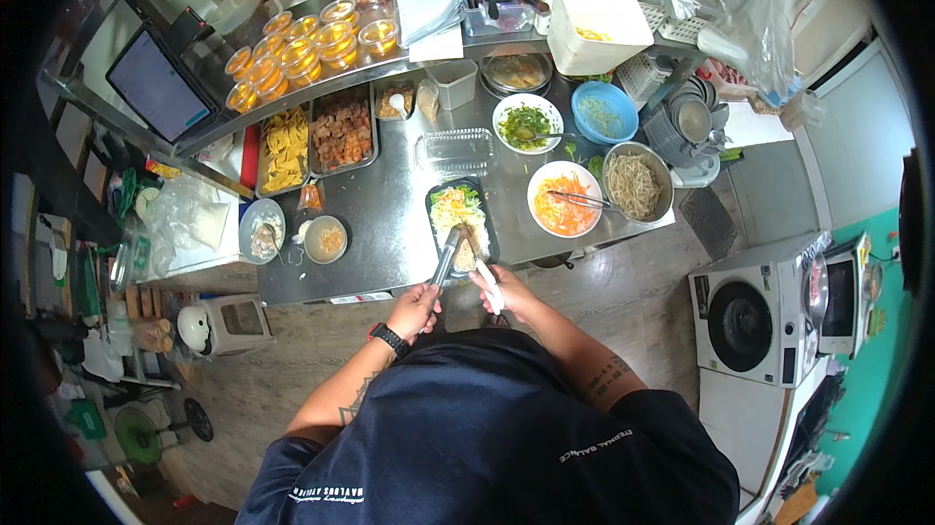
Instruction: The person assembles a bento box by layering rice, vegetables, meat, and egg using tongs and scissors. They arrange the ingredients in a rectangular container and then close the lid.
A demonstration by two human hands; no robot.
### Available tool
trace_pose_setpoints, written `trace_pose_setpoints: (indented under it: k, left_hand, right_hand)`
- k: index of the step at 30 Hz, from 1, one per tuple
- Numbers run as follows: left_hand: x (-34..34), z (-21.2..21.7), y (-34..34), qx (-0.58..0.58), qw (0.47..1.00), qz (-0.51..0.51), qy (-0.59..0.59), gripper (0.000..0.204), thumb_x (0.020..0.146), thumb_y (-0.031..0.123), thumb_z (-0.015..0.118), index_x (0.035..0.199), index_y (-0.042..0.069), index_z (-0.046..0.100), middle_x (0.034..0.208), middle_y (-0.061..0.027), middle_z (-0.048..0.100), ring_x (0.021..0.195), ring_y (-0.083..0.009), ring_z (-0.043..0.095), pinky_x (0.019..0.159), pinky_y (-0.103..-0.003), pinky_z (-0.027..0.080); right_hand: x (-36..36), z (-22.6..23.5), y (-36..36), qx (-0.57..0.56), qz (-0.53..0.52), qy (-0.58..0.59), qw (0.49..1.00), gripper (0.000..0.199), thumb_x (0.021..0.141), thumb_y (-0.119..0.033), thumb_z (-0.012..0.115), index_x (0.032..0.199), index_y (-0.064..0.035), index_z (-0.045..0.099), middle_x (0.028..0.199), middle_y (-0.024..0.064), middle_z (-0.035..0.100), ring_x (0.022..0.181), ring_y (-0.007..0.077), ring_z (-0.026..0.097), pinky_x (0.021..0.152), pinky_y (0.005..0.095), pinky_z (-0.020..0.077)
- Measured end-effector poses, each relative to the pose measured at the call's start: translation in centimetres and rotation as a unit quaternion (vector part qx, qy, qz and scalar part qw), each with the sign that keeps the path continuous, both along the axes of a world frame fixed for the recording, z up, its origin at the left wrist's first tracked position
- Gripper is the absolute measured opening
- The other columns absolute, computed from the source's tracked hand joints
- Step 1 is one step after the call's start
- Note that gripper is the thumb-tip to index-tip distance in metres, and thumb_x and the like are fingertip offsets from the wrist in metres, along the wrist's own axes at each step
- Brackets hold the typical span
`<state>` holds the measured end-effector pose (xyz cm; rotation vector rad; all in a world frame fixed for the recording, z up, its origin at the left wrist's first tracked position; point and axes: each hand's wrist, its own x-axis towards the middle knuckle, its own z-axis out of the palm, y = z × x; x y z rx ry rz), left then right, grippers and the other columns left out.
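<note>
Head view, the only one: you're standing at a steel counter (390, 223) with both hands working over a black tray (461, 218) of food that's sitting right at the counter's near edge, just past your knuckles at 12 o'clock.

Your left hand (414, 309) is wrapping tight around the handles of metal tongs (446, 257), and the tips are reaching into the tray at about 1 o'clock from that hand. Your right hand (508, 293) is closing around a white-handled tool (488, 283), maybe a knife or spatula; the business end is too small to tell. Both fists are fully curled, no open fingers showing.

What could go wrong: that tray is shallow and light-looking plastic, and it's sitting on slick steel near the edge, so pushing with the tongs could be sliding it toward you or tipping it off. The filling looks loose and shreddy, pale stuff with green and orange bits, so it could be spilling over the low rim if you're scooping too hard.

At 2 o'clock from the tray there's a round white bowl of shredded carrot (564, 199) with another pair of tongs lying across it, and beside that a shiny metal bowl of noodles (637, 182). A clear ribbed lid (456, 151) is lying just behind the tray at 12.
</note>
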<state>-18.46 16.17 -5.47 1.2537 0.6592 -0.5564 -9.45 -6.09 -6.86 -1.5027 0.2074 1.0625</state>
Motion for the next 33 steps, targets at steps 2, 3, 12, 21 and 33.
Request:
trace_pose_setpoints:
  k: [2, 3, 12, 21, 33]
  left_hand:
    - [0.0, 0.1, -0.3, 0.007, 1.000, -0.001, 0.007, 0.027, 0.108, 0.034, 0.051, 0.106, 0.007, 0.055, 0.077, -0.0021, 0.054, 0.044, -0.0087, 0.043, 0.039, -0.026, 0.035]
    - [0.1, 0.2, -0.4, 0.010, 1.000, -0.002, 0.011, 0.027, 0.108, 0.034, 0.051, 0.106, 0.007, 0.055, 0.077, -0.0021, 0.054, 0.045, -0.0087, 0.043, 0.039, -0.026, 0.034]
    - [0.7, 0.5, 1.3, -0.038, 0.999, -0.009, 0.031, 0.023, 0.109, 0.032, 0.051, 0.105, 0.009, 0.055, 0.078, -0.0008, 0.057, 0.046, -0.0070, 0.041, 0.039, -0.023, 0.033]
    - [0.8, 1.9, 3.0, -0.040, 0.998, -0.024, 0.050, 0.028, 0.110, 0.032, 0.048, 0.103, 0.008, 0.060, 0.073, 0.0006, 0.059, 0.046, -0.0075, 0.045, 0.039, -0.023, 0.034]
    - [-0.4, 1.5, 3.1, 0.001, 1.000, -0.006, 0.029, 0.030, 0.109, 0.034, 0.050, 0.095, 0.008, 0.055, 0.073, -0.0004, 0.056, 0.045, -0.0083, 0.044, 0.039, -0.024, 0.033]
  right_hand:
    - [-0.2, -0.1, 0.0, -0.001, -0.003, 0.001, 1.000, 0.067, 0.089, -0.058, 0.074, 0.126, -0.0057, 0.058, 0.076, 0.0008, 0.058, 0.056, 0.0093, 0.056, 0.050, 0.0253, 0.0487]
    - [-0.3, -0.1, -0.1, -0.010, 0.001, -0.004, 1.000, 0.066, 0.088, -0.058, 0.075, 0.124, -0.0052, 0.059, 0.074, 0.0004, 0.057, 0.056, 0.0092, 0.056, 0.050, 0.0253, 0.0484]
    - [0.9, 0.1, -1.8, 0.039, 0.050, 0.029, 0.998, 0.056, 0.092, -0.054, 0.073, 0.120, -0.0073, 0.059, 0.074, 0.0004, 0.058, 0.056, 0.0097, 0.057, 0.050, 0.0250, 0.0479]
    - [1.3, 0.5, -1.7, 0.034, 0.097, 0.032, 0.994, 0.061, 0.093, -0.060, 0.068, 0.124, -0.0086, 0.057, 0.081, -0.0002, 0.059, 0.062, 0.0092, 0.060, 0.052, 0.0245, 0.0483]
    - [1.1, -0.6, -1.7, 0.036, 0.041, 0.035, 0.998, 0.049, 0.092, -0.050, 0.075, 0.112, -0.0084, 0.061, 0.072, 0.0001, 0.058, 0.052, 0.0093, 0.056, 0.047, 0.0253, 0.0463]
